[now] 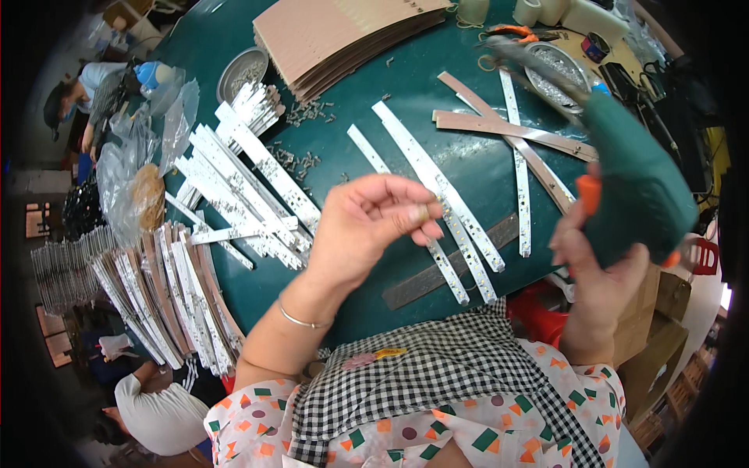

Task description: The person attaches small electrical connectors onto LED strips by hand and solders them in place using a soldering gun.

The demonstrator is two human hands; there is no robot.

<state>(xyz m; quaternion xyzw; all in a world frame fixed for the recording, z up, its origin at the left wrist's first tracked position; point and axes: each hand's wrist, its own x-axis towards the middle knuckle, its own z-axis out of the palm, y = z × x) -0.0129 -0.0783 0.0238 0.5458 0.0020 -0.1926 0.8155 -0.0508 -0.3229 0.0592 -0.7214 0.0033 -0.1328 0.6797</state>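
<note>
My right hand (597, 269) grips a dark green power drill (644, 168) with an orange trigger, raised over the table's right side. Its long front end, blurred, points toward the far edge. My left hand (382, 218) hovers over the middle with thumb and fingers pinched together; whatever they hold, if anything, is too small to make out. Below and beyond it lie white LED strips (445, 187) dotted with small yellow lights, side by side on the green tabletop. A dark flat bar (417, 287) lies crosswise beneath them.
Piled white strips (242, 187) lie at left, near scattered screws (300, 160) and a metal bowl (242, 74). Brown cardboard sheets (335, 39) stand stacked at the back. Crossed brown strips (507, 136) lie right of centre, by another bowl (555, 69). Two people are at the left.
</note>
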